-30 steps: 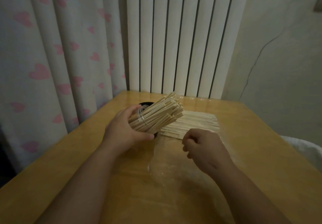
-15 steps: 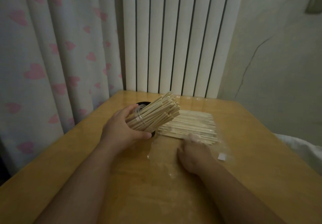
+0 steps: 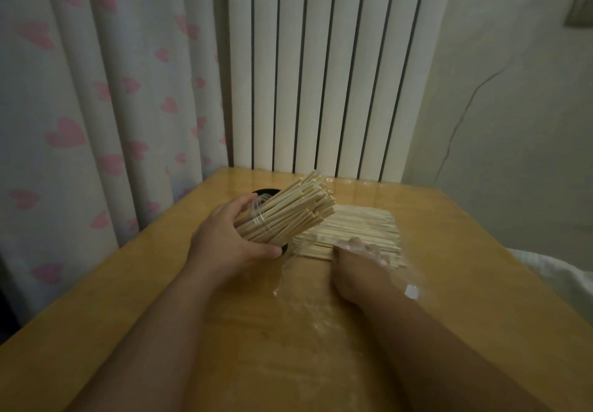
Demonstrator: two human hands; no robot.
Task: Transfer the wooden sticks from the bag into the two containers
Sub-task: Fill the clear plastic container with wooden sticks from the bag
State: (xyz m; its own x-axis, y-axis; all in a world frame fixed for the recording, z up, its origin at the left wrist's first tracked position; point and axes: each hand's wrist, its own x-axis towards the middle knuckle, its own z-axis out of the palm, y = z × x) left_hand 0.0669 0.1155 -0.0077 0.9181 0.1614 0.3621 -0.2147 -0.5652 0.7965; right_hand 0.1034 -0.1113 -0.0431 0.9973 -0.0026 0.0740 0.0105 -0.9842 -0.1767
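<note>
Toward the far left of the desk [image 3: 154, 302], my left hand [image 3: 229, 243] grips the clear container [image 3: 256, 217], tilted rightward and packed with wooden sticks [image 3: 290, 214]. Just behind it sits a black container [image 3: 266, 191], its contents hidden. My right hand [image 3: 357, 269] is inside the bag [image 3: 296, 272], reaching the loose sticks [image 3: 361, 224]; whether it grips any, I cannot tell. Mid-transfer, I judge: next means pinching a bunch and feeding the emptier container.
</note>
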